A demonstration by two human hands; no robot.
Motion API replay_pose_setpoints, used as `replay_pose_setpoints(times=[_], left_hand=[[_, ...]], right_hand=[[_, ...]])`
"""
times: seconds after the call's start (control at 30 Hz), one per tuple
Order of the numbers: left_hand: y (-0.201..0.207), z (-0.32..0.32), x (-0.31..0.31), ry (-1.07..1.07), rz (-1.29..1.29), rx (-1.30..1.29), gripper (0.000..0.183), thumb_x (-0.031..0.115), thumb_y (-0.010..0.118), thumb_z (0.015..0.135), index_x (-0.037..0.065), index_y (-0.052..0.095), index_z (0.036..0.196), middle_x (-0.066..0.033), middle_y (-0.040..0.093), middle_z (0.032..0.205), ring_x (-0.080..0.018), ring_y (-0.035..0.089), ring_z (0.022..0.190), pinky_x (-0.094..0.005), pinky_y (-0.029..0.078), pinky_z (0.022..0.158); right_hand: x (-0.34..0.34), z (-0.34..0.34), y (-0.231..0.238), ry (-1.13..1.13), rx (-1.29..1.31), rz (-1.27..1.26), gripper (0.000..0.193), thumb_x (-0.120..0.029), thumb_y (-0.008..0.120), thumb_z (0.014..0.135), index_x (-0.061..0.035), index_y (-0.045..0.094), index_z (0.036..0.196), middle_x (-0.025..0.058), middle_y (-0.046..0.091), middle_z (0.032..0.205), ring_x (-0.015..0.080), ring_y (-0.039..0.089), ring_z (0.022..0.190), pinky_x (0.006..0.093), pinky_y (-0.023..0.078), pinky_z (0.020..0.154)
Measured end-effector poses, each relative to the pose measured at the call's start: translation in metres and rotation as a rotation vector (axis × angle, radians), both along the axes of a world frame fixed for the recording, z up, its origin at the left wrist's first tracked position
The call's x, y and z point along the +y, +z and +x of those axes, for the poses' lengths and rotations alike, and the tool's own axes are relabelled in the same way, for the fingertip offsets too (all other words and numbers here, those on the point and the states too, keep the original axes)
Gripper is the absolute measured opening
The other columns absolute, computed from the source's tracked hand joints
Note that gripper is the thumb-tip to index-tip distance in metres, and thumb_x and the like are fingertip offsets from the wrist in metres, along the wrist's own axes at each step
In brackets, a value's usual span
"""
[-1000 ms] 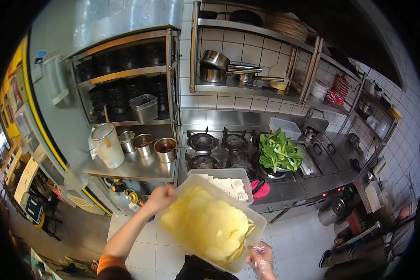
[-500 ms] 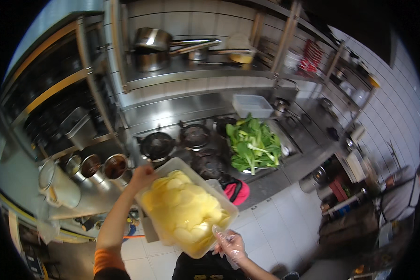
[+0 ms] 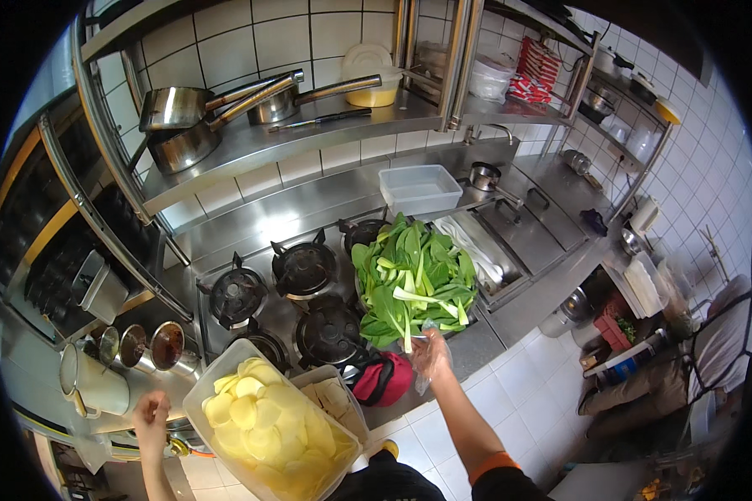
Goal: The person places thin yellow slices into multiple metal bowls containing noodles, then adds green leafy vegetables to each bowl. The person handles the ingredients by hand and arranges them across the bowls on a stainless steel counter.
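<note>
A clear plastic tub full of pale yellow round slices, like sliced potato, rests at the front left of the stove. It overlaps a smaller clear tub holding white flat pieces. Left of the big tub, apart from it, my left hand is bare, its fingers curled with nothing seen in them. My right hand, in a clear plastic glove, grips the near edge of a bowl heaped with green leafy vegetables. The leaves hide most of that bowl.
Black burners lie behind the tubs. A pink and black cloth item sits at the stove's front edge. An empty clear tub stands behind the greens. Pots fill the shelf above. Metal containers stand left; another person is at right.
Both hands have let go of the tub of yellow slices, which now sits lower and farther left. My right hand has gone up to the bowl of greens. The view has shifted.
</note>
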State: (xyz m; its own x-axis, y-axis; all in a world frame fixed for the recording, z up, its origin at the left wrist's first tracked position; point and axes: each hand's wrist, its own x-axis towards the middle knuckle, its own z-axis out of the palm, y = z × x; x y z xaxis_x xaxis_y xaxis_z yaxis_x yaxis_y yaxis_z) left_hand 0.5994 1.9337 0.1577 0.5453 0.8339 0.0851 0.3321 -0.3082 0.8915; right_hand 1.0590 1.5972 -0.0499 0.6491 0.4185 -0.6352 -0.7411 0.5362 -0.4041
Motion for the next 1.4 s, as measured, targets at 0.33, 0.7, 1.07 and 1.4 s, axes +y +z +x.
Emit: replay_pose_setpoints(times=[0.33,0.7,1.07,1.4], left_hand=[[0.011,-0.071,-0.066,0.216,-0.086,0.054,0.015,0.022,0.060,0.094,0.008,0.062,0.098,0.0015,0.063,0.076,-0.0069,0.058,0.068,-0.0206,0.044,0.060],[0.044,-0.087,-0.089,0.101,-0.001,-0.037,0.014,0.018,0.059,0.093,0.005,0.060,0.099,-0.0026,0.063,0.077,-0.0106,0.059,0.070,-0.0221,0.045,0.061],[0.070,0.020,-0.280,-1.428,-0.143,-0.079,0.019,0.001,0.059,0.086,0.000,0.062,0.104,-0.0082,0.064,0.096,-0.0159,0.060,0.082,-0.0256,0.048,0.075],[-0.043,-0.104,-0.543,-2.179,-0.604,0.556,0.026,0.003,0.060,0.090,0.002,0.058,0.116,-0.0046,0.063,0.100,-0.0106,0.058,0.090,-0.0237,0.048,0.079]], right_hand=[[0.031,-0.007,0.015,-0.444,-0.157,-0.255,0.015,-0.014,0.061,0.078,-0.0086,0.049,0.086,0.0042,0.047,0.079,0.0188,0.048,0.067,0.0401,0.045,0.060],[-0.071,-0.031,0.096,-0.413,-0.322,-0.258,0.014,-0.013,0.058,0.076,-0.0028,0.054,0.085,0.0084,0.054,0.083,0.0218,0.055,0.069,0.0369,0.049,0.058],[-0.284,-0.328,0.174,-0.836,-0.276,-0.576,0.021,-0.021,0.053,0.078,-0.0027,0.058,0.087,0.0090,0.053,0.075,0.0200,0.049,0.055,0.0324,0.037,0.044],[-0.475,-0.689,0.142,-1.442,-0.020,-0.653,0.016,-0.016,0.059,0.077,-0.0008,0.058,0.080,0.0080,0.054,0.074,0.0211,0.051,0.060,0.0375,0.045,0.054]])
